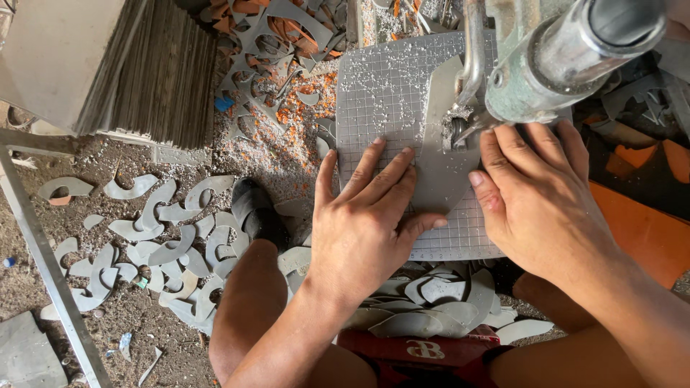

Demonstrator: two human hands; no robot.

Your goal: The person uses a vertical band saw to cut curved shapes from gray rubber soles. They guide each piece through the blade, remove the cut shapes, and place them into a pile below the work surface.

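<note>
Two hands, left [359, 230] & right [535, 208], fingers flat, gripping nothing, press grey sheet [438, 154] on gridded surface [377, 93]; best kept clear of blade [458, 129].

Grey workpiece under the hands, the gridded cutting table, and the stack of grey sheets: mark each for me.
grey workpiece [440, 169], head view, on its bare middle between the hands.
gridded cutting table [374, 93], head view, on its bare upper-left surface.
stack of grey sheets [154, 79], head view, on the layered edges.

A gridded grey work plate [374, 93] carries a flat grey sheet piece [438, 165] and scattered shavings [392, 72].
</note>
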